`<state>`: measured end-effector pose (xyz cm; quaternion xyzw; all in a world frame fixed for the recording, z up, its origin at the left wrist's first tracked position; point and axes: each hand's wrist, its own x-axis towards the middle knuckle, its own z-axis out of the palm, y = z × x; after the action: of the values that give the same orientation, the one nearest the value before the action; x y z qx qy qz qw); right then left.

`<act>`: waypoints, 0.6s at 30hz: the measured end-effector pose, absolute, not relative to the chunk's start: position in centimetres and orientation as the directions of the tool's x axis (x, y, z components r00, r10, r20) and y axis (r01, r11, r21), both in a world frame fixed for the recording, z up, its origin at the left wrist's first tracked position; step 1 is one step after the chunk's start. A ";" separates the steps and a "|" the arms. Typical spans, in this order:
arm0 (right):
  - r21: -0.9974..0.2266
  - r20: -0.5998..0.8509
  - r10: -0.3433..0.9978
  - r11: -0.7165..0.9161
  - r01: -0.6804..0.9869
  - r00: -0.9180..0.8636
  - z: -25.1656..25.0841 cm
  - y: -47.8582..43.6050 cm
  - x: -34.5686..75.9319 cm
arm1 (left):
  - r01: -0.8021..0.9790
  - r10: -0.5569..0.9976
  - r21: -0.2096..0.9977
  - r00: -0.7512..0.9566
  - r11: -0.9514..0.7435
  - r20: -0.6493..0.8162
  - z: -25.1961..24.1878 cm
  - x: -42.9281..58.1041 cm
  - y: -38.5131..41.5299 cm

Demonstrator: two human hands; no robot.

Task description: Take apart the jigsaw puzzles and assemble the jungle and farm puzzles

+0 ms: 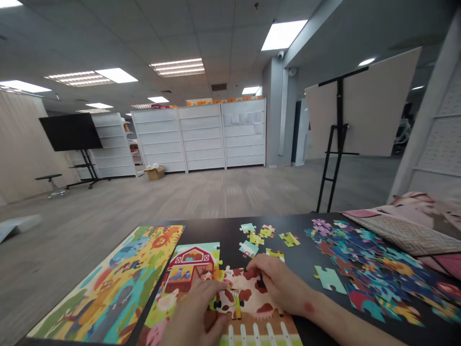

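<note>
A partly assembled farm jigsaw puzzle (194,254) lies on the black table, showing a red barn, a brown-spotted cow and a white fence. My left hand (196,312) rests over its lower middle, thumb and fingers apart, fingertips near the cow's head. Around the right edge of a cow puzzle piece (247,283) curl the fingers of my right hand (279,281); its thumb is mostly hidden. Beyond the hands are several loose farm pieces (256,239), and one pale green piece (329,278) sits right of my right wrist.
A finished-looking animal puzzle (118,288) is at the left of the table (302,264). Many dark blue puzzle pieces (382,269) are heaped at the right, beside a patterned cloth item (406,230). Past the table stand an easel with a board (363,105) and white shelves (201,137).
</note>
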<state>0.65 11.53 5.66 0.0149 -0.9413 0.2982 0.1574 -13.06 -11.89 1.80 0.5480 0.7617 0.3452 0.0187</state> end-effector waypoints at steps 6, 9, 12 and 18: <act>-0.512 0.256 -0.107 0.828 -0.229 -0.961 7.0 8.5 1.7 | 0.869 0.803 0.494 -0.296 0.002 0.517 1.8 -13.8 -11.4; -0.608 0.235 -0.067 0.768 -0.201 -0.970 7.0 7.6 1.5 | 0.920 0.812 0.378 -0.141 -0.103 0.566 1.1 -14.4 -11.2; -0.730 0.223 0.023 0.666 -0.152 -0.974 6.6 7.8 0.9 | 0.969 0.823 0.231 -0.065 -0.082 0.564 -0.2 -14.8 -11.0; -0.734 0.257 0.260 0.679 -0.013 -0.931 5.0 10.2 0.1 | 0.997 0.822 0.079 -0.059 0.017 0.567 -2.0 -15.0 -10.5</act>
<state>0.13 10.23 4.98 -0.0687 -0.8998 0.3946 0.1727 -15.00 -10.47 -1.95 0.6603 0.6885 0.2354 -0.1858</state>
